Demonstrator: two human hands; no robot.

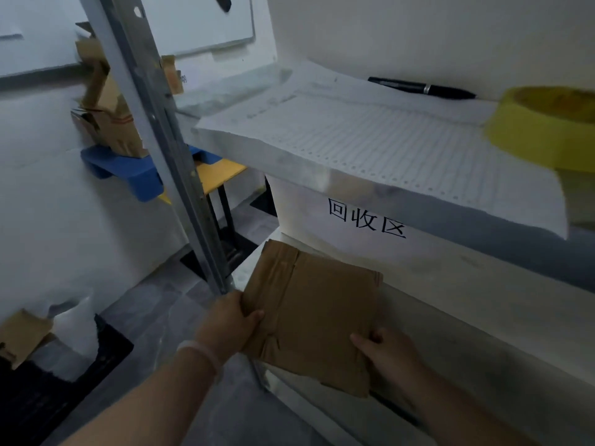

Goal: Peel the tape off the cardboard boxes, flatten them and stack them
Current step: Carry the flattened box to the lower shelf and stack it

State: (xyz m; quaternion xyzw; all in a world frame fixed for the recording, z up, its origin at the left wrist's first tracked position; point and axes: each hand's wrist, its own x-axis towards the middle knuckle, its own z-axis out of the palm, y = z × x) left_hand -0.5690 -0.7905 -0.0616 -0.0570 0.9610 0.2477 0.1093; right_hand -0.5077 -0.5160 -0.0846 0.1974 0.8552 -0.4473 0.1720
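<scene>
head view puts you at the stacking step: your left hand (230, 320) and right hand (388, 350) hold the flattened cardboard box (314, 312), fingers pinching its near edges, over the lower shelf (483, 317). next, probably, slide it in flat, then release.

"回收区" on white sheet (363, 217)

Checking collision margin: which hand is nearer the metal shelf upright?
Left. The left hand is right beside the metal upright; the right hand grips the flattened cardboard farther right.
</scene>
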